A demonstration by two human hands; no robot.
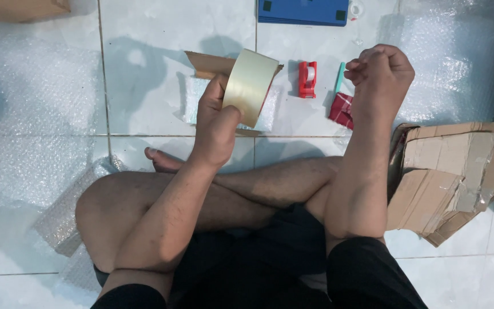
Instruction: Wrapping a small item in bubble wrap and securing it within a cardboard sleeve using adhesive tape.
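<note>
Two raised hands (215, 123), tape roll (250, 86) gripped.

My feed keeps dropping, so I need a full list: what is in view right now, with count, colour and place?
tape roll: one, clear-beige, held up in the left hand
cardboard piece: one, brown, on the floor behind the roll
bubble-wrapped parcel: one, pale, under the roll
small tape dispenser: one, red, on the tile at centre
teal stick: one, beside the dispenser; kind unclear
red packet: one, below the right hand
blue flat thing: one, top edge
flattened cardboard boxes: a pile, brown, right side
bubble wrap sheets: clear, spread over the white tile floor
left hand: grip closed on the roll
right hand: fist closed, pinching something not visible
</note>
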